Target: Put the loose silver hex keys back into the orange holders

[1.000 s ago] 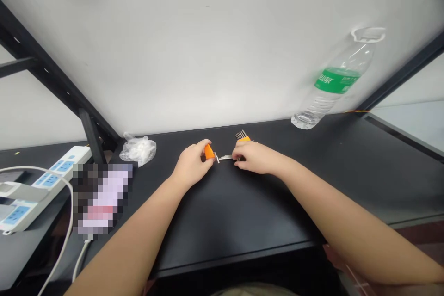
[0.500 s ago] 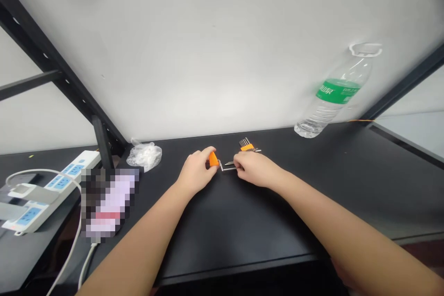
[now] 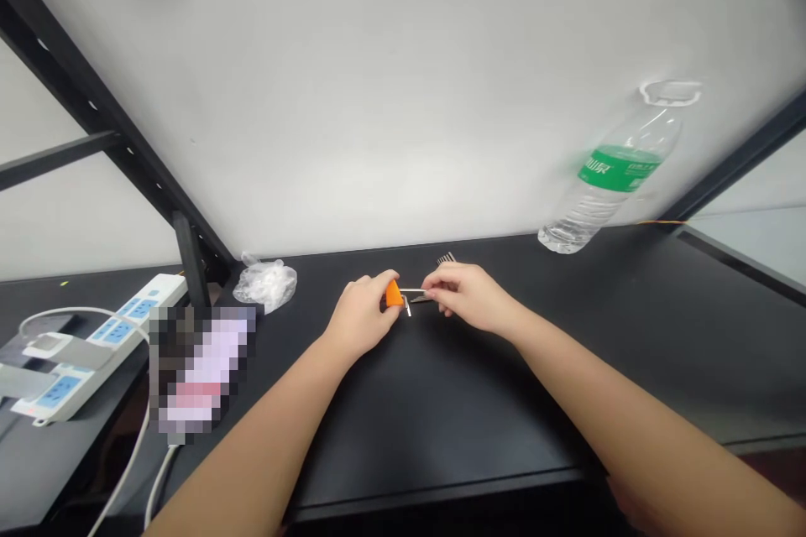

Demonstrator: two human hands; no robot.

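Between the thumb and fingers of my left hand is an orange hex key holder. Short bent ends of small hex keys stick out from its right side. My right hand is closed in a pinch on a thin metal hex key, whose left end meets the holder's edge; whether it is inside a slot I cannot tell. Behind the right hand, the dark tips of a second hex key set show, with its orange body hidden. A grey metal piece pokes out under the right fingers.
A crumpled clear plastic bag lies left on the black table. Nearer me are a blurred-out phone on a white cable and a white power strip. An empty-looking plastic bottle stands by the wall at right.
My right hand has risen slightly and brought the hex key up to the orange holder's right edge. It now covers the second set's orange body. The left hand keeps its hold.
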